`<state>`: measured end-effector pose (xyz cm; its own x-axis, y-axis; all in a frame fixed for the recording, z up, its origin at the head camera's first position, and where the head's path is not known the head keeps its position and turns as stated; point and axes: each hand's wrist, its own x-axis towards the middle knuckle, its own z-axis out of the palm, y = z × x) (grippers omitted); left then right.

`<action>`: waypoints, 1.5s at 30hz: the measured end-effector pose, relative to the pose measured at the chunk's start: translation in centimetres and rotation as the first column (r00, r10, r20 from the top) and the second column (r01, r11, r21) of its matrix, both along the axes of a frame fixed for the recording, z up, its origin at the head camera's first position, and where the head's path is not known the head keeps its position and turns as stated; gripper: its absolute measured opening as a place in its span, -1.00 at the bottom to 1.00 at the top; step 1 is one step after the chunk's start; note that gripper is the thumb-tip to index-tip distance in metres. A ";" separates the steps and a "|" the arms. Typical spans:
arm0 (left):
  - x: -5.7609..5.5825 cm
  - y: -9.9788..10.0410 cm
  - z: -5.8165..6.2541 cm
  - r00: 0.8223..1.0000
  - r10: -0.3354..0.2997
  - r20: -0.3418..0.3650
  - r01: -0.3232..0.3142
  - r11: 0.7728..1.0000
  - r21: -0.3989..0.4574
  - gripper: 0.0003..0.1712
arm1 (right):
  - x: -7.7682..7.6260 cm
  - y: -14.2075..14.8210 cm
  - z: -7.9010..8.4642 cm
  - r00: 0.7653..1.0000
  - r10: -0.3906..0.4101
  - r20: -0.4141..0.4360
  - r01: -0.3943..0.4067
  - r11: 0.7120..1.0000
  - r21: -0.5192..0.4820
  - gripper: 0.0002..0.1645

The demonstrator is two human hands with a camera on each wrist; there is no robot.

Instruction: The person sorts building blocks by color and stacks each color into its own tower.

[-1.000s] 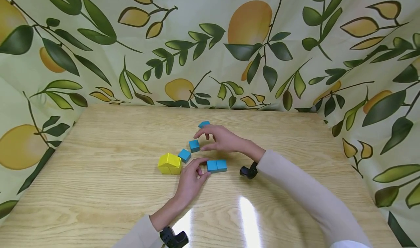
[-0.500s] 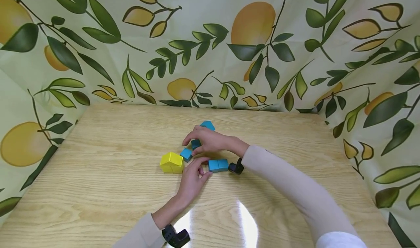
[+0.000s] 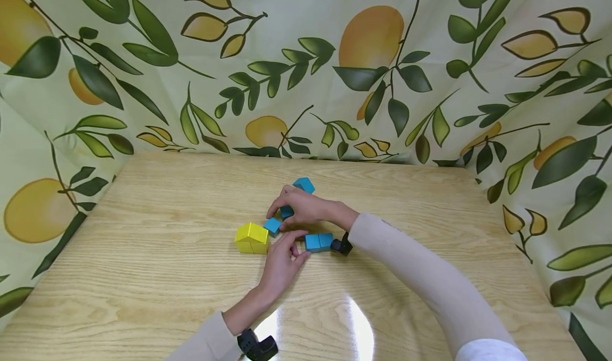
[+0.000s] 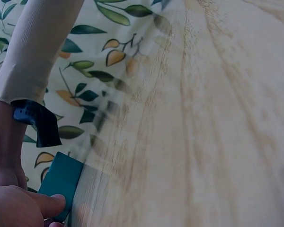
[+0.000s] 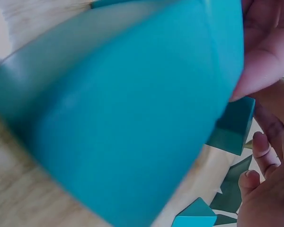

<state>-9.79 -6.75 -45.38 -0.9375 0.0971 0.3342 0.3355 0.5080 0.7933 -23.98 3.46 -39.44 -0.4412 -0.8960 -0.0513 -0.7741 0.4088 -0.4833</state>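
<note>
In the head view my left hand (image 3: 279, 268) pinches the left end of two blue blocks (image 3: 319, 242) set side by side; in the left wrist view its thumb lies on the blue face (image 4: 61, 177). My right hand (image 3: 306, 206) reaches from the right, its fingers curled round a blue block (image 3: 287, 212) that they partly hide. Another small blue block (image 3: 272, 226) lies just left of the right thumb. Close to the right wrist camera, the blue pair (image 5: 123, 113) fills much of the picture.
A yellow house-shaped stack (image 3: 251, 238) stands just left of the hands. Behind the right hand lies a blue roof-shaped block (image 3: 304, 185). The wooden table (image 3: 167, 255) meets a leaf-patterned cloth (image 3: 296, 101) at its back edge.
The right hand has moved left and closed round the blue block it was beside a second ago. The left hand stays at the blue pair.
</note>
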 end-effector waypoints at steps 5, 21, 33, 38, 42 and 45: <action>0.1 0.2 -0.1 1.000 -0.006 0.001 0.006 1.000 0.003 -0.54 | 0.2 0.3 -0.2 0.999 -0.041 0.017 0.040 0.999 0.010 -0.63; 0.0 0.3 -0.1 1.000 -0.008 -0.009 0.008 1.000 0.019 -0.54 | -0.1 2.3 1.1 0.993 -0.094 0.072 0.103 0.985 -0.138 -0.66; -0.1 0.2 0.0 1.000 -0.007 0.015 0.006 1.000 0.027 -0.53 | 0.3 5.6 2.7 0.986 -0.151 0.064 0.162 0.962 -0.221 -0.65; -0.1 0.2 0.0 1.000 -0.003 0.016 0.003 1.000 0.031 -0.53 | 0.9 6.9 2.8 0.984 -0.156 0.090 0.173 0.956 -0.237 -0.64; -0.1 0.2 0.0 1.000 0.002 0.018 -0.002 1.000 0.029 -0.53 | 1.6 7.9 2.8 0.978 -0.181 0.105 0.202 0.945 -0.257 -0.63; -0.1 0.1 0.1 1.000 0.007 0.013 -0.007 1.000 0.030 -0.53 | 2.2 8.6 2.7 0.971 -0.207 0.118 0.232 0.936 -0.266 -0.62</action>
